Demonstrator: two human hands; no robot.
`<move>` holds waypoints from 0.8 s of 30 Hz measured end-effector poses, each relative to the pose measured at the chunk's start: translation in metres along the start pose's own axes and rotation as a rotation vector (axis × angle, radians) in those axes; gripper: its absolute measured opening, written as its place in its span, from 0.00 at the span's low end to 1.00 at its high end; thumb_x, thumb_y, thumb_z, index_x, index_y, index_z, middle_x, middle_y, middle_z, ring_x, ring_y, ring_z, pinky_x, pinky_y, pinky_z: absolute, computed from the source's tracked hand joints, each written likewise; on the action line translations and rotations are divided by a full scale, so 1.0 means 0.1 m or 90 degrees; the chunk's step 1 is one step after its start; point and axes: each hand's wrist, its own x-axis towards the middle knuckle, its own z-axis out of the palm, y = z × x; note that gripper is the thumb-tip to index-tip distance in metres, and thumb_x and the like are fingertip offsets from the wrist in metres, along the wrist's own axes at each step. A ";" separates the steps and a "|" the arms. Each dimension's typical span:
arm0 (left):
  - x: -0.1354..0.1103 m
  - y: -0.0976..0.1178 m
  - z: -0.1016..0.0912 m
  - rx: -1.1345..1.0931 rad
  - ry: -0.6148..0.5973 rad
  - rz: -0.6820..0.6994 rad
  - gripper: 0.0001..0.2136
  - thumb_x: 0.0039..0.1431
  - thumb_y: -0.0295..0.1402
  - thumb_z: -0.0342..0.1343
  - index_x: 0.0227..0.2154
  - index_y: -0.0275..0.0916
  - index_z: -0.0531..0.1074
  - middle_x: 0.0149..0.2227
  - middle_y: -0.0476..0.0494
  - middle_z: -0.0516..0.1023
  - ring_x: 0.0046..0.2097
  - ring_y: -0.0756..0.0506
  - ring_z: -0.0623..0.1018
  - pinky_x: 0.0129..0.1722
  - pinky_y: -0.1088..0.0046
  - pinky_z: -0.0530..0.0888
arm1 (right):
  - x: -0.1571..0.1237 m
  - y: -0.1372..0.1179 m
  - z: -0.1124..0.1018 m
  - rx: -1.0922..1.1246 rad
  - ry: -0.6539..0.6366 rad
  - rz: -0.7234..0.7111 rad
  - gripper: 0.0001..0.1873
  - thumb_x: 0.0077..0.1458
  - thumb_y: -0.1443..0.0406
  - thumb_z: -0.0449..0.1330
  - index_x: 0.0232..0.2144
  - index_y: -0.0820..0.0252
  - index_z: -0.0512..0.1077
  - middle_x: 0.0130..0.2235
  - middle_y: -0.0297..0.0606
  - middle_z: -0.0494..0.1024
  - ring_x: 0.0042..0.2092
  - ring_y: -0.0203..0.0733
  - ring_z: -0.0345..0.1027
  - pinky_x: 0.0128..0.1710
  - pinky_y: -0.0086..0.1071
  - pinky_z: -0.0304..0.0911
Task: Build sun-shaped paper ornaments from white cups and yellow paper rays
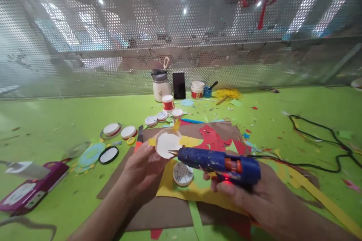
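Note:
My left hand (143, 167) holds up a small round white cup (168, 144) with a yellow paper strip stuck across it. My right hand (254, 196) grips a blue hot glue gun (219, 161), its metal nozzle touching the white disc's lower edge and a red light glowing under the body. Below them a round white lid (183, 174) lies on a yellow paper sheet (172, 188), which rests on brown cardboard (166, 214).
The green table (56, 120) carries several white lids (128, 132), red paper scraps (212, 139), a purple tape dispenser (31, 190), a black cord (319, 141), a white jar (161, 86), a black phone (179, 85) and small pots (197, 89) by the perforated metal wall.

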 end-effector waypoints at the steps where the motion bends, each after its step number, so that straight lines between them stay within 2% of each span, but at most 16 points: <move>1: -0.02 0.00 0.01 0.016 0.001 -0.004 0.23 0.50 0.31 0.60 0.51 0.41 0.72 0.43 0.45 0.82 0.44 0.42 0.80 0.48 0.69 0.74 | 0.01 0.00 0.03 -0.003 0.003 -0.010 0.10 0.57 0.58 0.59 0.39 0.51 0.77 0.33 0.37 0.80 0.33 0.43 0.74 0.32 0.32 0.71; 5: -0.06 0.04 0.04 0.064 -0.002 -0.032 0.23 0.48 0.32 0.60 0.50 0.42 0.73 0.45 0.42 0.81 0.47 0.36 0.78 0.48 0.60 0.75 | 0.00 0.02 0.08 -0.004 0.002 -0.014 0.10 0.56 0.58 0.59 0.39 0.52 0.75 0.33 0.36 0.79 0.35 0.43 0.74 0.34 0.31 0.71; 9: -0.08 0.07 0.03 0.066 -0.016 -0.045 0.23 0.46 0.36 0.61 0.48 0.41 0.74 0.44 0.41 0.81 0.50 0.32 0.76 0.51 0.55 0.72 | -0.04 0.04 0.08 -0.037 -0.004 0.013 0.10 0.54 0.56 0.59 0.33 0.54 0.74 0.29 0.37 0.77 0.30 0.43 0.72 0.27 0.31 0.68; 15: -0.10 0.05 0.00 0.034 -0.049 -0.062 0.23 0.46 0.36 0.61 0.48 0.40 0.74 0.44 0.39 0.81 0.49 0.33 0.77 0.50 0.55 0.72 | -0.07 0.06 0.09 -0.013 -0.013 0.041 0.10 0.55 0.55 0.58 0.32 0.53 0.74 0.27 0.36 0.74 0.28 0.40 0.69 0.25 0.29 0.67; 21: -0.12 0.05 0.00 0.040 -0.070 -0.049 0.23 0.49 0.36 0.60 0.50 0.37 0.74 0.42 0.38 0.81 0.45 0.36 0.78 0.46 0.59 0.74 | -0.09 0.09 0.12 0.017 0.004 0.074 0.13 0.52 0.53 0.60 0.34 0.53 0.75 0.28 0.37 0.75 0.28 0.41 0.70 0.28 0.31 0.69; 24: -0.12 0.05 -0.02 0.043 -0.075 -0.045 0.23 0.49 0.35 0.59 0.50 0.36 0.74 0.45 0.37 0.80 0.46 0.37 0.77 0.46 0.61 0.74 | -0.10 0.09 0.11 0.023 -0.007 0.104 0.14 0.53 0.52 0.60 0.36 0.54 0.75 0.29 0.37 0.76 0.29 0.41 0.70 0.27 0.29 0.68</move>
